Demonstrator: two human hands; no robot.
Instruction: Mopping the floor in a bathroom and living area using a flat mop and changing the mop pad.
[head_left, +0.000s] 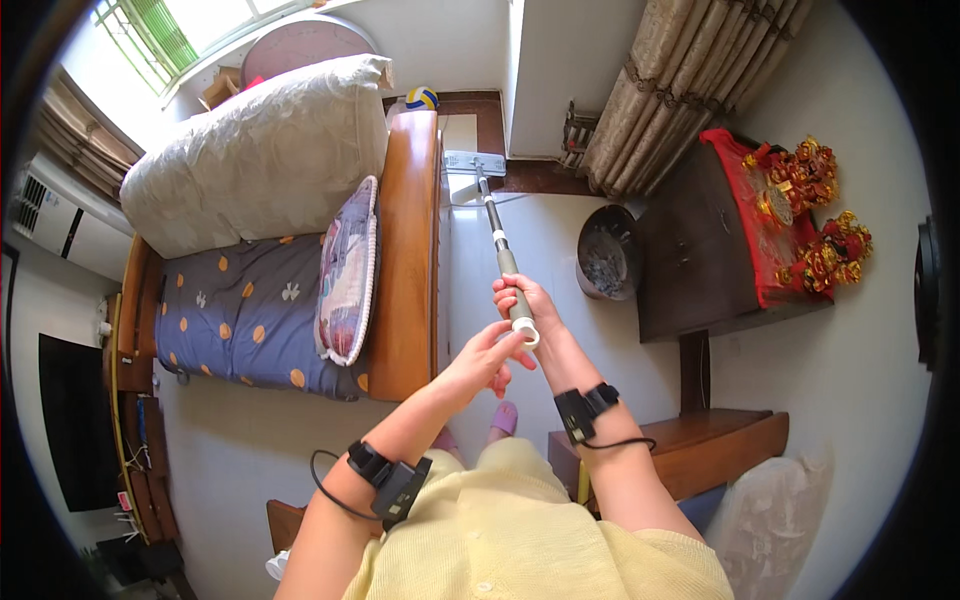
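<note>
A flat mop runs away from me, its handle (493, 217) leading to a pale rectangular mop head (475, 163) on the floor. My right hand (534, 301) is wrapped around the grey grip near the handle's close end. Beside the white ring-shaped end cap (526, 331) is my left hand (486, 357), fingers spread and holding nothing. Its thumb and forefinger overlap the cap in the view; whether they touch it, I cannot tell. The mop head lies by the far end of the wooden sofa armrest (405, 255).
A sofa with a patterned cushion (349, 274) borders the floor on the left. To the right stand a dark metal bucket (606, 251) holding ash-like material and a dark cabinet (694, 240) with red-gold ornaments (799, 184). Long curtains (675, 90) hang behind. A wooden bench (697, 450) is close at right.
</note>
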